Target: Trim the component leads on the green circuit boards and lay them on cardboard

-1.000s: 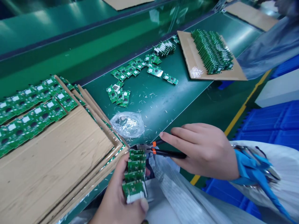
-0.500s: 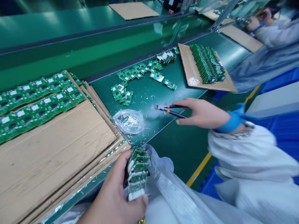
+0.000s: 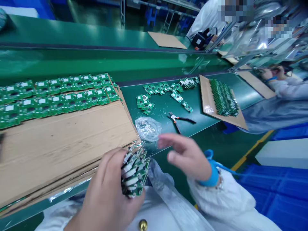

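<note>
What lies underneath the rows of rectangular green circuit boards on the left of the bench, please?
Layered brown cardboard sheets lie under the rectangular green circuit boards; the cardboard directly beneath each board is hidden.

White circuit-board labels, all unreadable

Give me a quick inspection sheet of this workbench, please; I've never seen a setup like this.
Surface: glossy green conveyor belt, flecked with white snippets.
Job's things: left hand grips a stack of green circuit boards.
Clutter: crumpled clear plastic bag; orange-and-black side cutters; green boards in rows on brown cardboard.
Hands: right hand open, empty, near the bag.
Cables: nothing seen.
Surroundings: blue plastic crates; white-sleeved co-worker.
</note>
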`<state>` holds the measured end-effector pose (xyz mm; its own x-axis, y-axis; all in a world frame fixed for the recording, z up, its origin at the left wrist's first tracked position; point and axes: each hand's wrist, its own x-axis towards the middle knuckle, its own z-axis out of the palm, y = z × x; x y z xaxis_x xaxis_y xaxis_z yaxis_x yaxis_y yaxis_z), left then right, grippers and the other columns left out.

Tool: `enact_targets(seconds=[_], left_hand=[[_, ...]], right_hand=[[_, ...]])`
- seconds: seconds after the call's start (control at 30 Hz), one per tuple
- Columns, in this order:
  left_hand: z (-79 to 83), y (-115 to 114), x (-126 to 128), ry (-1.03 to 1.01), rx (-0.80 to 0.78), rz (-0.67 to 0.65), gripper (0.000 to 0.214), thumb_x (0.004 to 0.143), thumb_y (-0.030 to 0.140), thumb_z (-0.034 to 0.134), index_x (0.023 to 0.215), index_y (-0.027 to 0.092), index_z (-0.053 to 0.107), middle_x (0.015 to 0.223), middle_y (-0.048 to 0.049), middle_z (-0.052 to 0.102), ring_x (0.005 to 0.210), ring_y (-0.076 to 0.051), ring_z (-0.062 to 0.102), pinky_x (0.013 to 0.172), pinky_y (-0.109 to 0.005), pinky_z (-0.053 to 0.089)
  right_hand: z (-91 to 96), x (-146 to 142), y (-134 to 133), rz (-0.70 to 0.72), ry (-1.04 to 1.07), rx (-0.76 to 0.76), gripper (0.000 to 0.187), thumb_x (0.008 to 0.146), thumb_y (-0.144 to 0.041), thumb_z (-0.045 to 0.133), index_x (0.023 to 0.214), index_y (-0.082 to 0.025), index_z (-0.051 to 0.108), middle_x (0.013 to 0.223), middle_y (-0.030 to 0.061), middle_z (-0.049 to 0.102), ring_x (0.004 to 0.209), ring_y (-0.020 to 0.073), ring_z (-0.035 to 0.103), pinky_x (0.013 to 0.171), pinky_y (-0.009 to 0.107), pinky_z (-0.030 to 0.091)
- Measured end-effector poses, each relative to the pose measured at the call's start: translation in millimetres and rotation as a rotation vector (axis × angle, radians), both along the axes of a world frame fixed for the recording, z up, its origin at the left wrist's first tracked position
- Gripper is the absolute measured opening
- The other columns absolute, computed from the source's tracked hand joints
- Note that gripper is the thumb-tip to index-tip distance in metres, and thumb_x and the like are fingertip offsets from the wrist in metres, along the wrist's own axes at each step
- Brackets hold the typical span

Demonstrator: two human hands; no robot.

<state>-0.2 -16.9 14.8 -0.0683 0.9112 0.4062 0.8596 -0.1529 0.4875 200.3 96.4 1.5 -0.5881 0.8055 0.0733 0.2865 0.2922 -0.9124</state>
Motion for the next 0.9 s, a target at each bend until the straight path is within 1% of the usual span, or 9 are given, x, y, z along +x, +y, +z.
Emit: enact_targets(seconds=[0.07,0.1,0.13,0.23,0.33,0.47,0.67,0.8,0.9], left_hand=[[-3.6,-1,-3,0.044,0.057,0.059,0.046,0.071,0.028,0.055,0.112,0.012,0.041,0.095,-0.0141,0.053,0.088,-0.027,0.054,0.073,-0.035,0.049],[-5.1,-2,-5,0.056,0.076,0.086,0.046,0.073,0.028,0.054,0.113,0.010,0.041,0.096,-0.0156,0.053,0.089,-0.028,0.053,0.073,-0.036,0.049],[-6.4,-3,-8,0.074,0.096,0.102,0.045,0.073,0.027,0.053,0.113,0.009,0.041,0.098,-0.0170,0.053,0.090,-0.028,0.053,0.072,-0.036,0.049],[-8.0,-9,-19,0.125,0.131,0.160,0.048,0.074,0.026,0.053,0.117,0.006,0.040,0.103,-0.0207,0.053,0.093,-0.030,0.053,0.072,-0.038,0.048],[-5.7,-15,-33,0.094,0.087,0.206,0.052,0.073,0.028,0.056,0.117,0.007,0.040,0.103,-0.0199,0.054,0.093,-0.031,0.054,0.072,-0.039,0.049],[1.9,-25,-56,-0.033,-0.002,0.150,0.058,0.072,0.037,0.060,0.118,0.008,0.040,0.100,-0.0159,0.056,0.091,-0.028,0.057,0.072,-0.035,0.051],[6.7,-42,-94,-0.191,-0.010,0.059,0.058,0.075,0.043,0.062,0.119,0.013,0.039,0.096,-0.0105,0.057,0.082,-0.021,0.059,0.068,-0.029,0.052],[2.1,-52,-116,-0.334,-0.041,0.074,0.053,0.077,0.044,0.061,0.120,0.020,0.040,0.097,-0.0071,0.059,0.080,-0.019,0.060,0.066,-0.028,0.052],[-2.5,-61,-128,-0.451,-0.062,0.115,0.048,0.079,0.043,0.058,0.119,0.021,0.042,0.099,-0.0077,0.058,0.083,-0.022,0.060,0.068,-0.031,0.052]], right_hand=[[13.7,-32,-28,0.218,0.162,-0.205,0.063,0.075,-0.058,0.060,0.119,-0.014,0.054,0.100,0.0108,0.065,0.088,0.0186,0.063,0.078,0.031,0.051],[18.0,-47,-38,0.286,0.165,-0.274,0.064,0.074,-0.059,0.061,0.118,-0.014,0.054,0.097,0.0093,0.065,0.087,0.0183,0.062,0.077,0.030,0.051],[20.7,-60,-45,0.313,0.152,-0.314,0.063,0.073,-0.059,0.062,0.116,-0.014,0.055,0.094,0.0080,0.065,0.086,0.0183,0.061,0.077,0.029,0.050],[23.7,-91,-51,0.300,0.071,-0.346,0.053,0.073,-0.056,0.064,0.106,-0.015,0.058,0.085,0.0047,0.063,0.084,0.0182,0.058,0.077,0.029,0.048],[25.4,-108,-50,0.327,0.037,-0.376,0.049,0.073,-0.053,0.064,0.103,-0.015,0.058,0.085,0.0035,0.060,0.082,0.0174,0.055,0.074,0.028,0.047],[30.7,-123,-52,0.422,0.099,-0.473,0.050,0.076,-0.053,0.062,0.106,-0.014,0.053,0.088,0.0038,0.057,0.078,0.0150,0.052,0.071,0.027,0.045],[45.7,-153,-55,0.561,0.158,-0.575,0.043,0.078,-0.051,0.060,0.099,-0.014,0.055,0.088,0.0030,0.053,0.081,0.0137,0.050,0.078,0.028,0.042],[54.6,-177,-57,0.643,0.135,-0.613,0.034,0.081,-0.045,0.060,0.095,-0.014,0.054,0.087,0.0027,0.053,0.082,0.0127,0.050,0.081,0.028,0.042],[59.0,-193,-60,0.668,0.019,-0.584,0.039,0.080,-0.049,0.058,0.096,-0.014,0.054,0.082,0.0018,0.053,0.078,0.0126,0.049,0.079,0.028,0.044]])
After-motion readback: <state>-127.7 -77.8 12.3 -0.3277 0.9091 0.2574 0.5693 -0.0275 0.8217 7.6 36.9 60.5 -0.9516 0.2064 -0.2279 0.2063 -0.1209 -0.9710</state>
